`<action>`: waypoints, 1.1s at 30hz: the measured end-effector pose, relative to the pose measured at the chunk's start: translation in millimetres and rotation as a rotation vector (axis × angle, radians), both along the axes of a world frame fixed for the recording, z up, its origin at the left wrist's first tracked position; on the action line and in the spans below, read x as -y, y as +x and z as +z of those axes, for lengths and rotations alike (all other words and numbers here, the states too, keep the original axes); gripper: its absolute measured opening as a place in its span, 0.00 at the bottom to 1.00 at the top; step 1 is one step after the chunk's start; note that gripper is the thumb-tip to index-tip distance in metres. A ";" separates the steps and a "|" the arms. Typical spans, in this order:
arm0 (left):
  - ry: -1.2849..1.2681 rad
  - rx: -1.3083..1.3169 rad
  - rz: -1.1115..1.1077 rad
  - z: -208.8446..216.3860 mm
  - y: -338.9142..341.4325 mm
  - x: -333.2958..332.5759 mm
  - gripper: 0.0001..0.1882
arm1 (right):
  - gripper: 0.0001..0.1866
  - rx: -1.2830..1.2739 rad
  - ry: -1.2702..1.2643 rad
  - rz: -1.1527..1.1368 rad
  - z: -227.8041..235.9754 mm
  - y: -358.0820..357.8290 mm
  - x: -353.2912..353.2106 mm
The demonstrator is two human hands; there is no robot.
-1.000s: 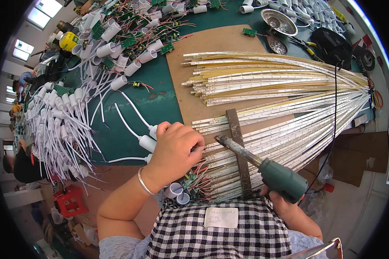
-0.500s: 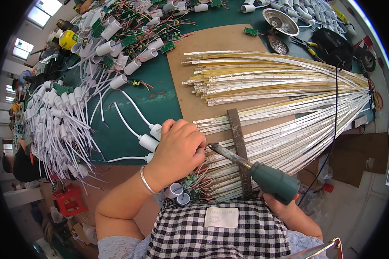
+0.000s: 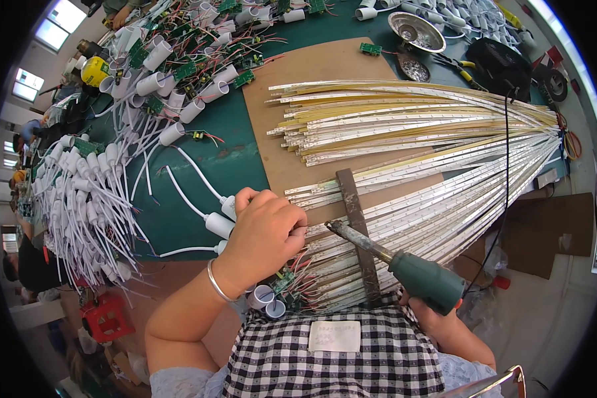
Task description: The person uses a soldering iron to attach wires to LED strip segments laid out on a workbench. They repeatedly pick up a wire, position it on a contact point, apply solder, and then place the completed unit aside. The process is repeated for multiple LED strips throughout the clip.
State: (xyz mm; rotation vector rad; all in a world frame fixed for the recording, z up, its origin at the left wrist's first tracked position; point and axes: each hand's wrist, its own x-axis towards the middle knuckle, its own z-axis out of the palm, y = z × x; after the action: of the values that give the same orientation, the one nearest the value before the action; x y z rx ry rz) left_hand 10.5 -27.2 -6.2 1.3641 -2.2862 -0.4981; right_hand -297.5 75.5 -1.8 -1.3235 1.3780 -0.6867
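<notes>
My left hand (image 3: pixel 264 229) is closed, thumb and fingers pinched together at the near-left ends of the LED strips (image 3: pixel 418 219); what they hold is hidden. In my right hand (image 3: pixel 434 317) is a soldering iron (image 3: pixel 426 278) with a green handle, its dark tip above the strips, a little right of my left fingers. Under the iron's shaft, a brown bar (image 3: pixel 357 229) lies across the strips. White cylindrical housings with cables (image 3: pixel 217 225) stick out left of my left hand. Against my apron are open white housings (image 3: pixel 261 296) and a green circuit board (image 3: pixel 284 281) with red wires.
Brown board (image 3: pixel 325 60) lies on the green table (image 3: pixel 212 159) beneath a second fan of strips (image 3: pixel 378 123). Heaps of white housings (image 3: pixel 86 172) and circuit boards fill the left. Metal bowl (image 3: pixel 416 32), pliers (image 3: pixel 464 71) and a black cord (image 3: pixel 508 159) are right.
The soldering iron's tip has drawn slightly away from my left fingertips, toward the right. My left hand keeps its pinch. The whole view has shifted a little.
</notes>
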 end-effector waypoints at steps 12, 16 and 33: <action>0.000 0.028 -0.036 -0.9 2.3 1.0 0.07 | 0.16 -0.027 0.004 0.046 -5.0 -0.7 0.7; 0.001 0.048 -0.048 -1.8 2.9 1.1 0.07 | 0.16 -0.039 -0.018 0.056 -0.9 0.8 3.2; -0.056 0.029 -0.028 -3.8 0.7 0.6 0.04 | 0.20 -0.134 -0.124 0.271 -2.6 6.6 15.0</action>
State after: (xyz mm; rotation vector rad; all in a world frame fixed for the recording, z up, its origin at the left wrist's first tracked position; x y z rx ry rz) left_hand 11.2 -27.8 -10.0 1.3229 -2.3278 -0.4223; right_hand -290.9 60.4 -4.4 -1.6442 1.2447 -0.5140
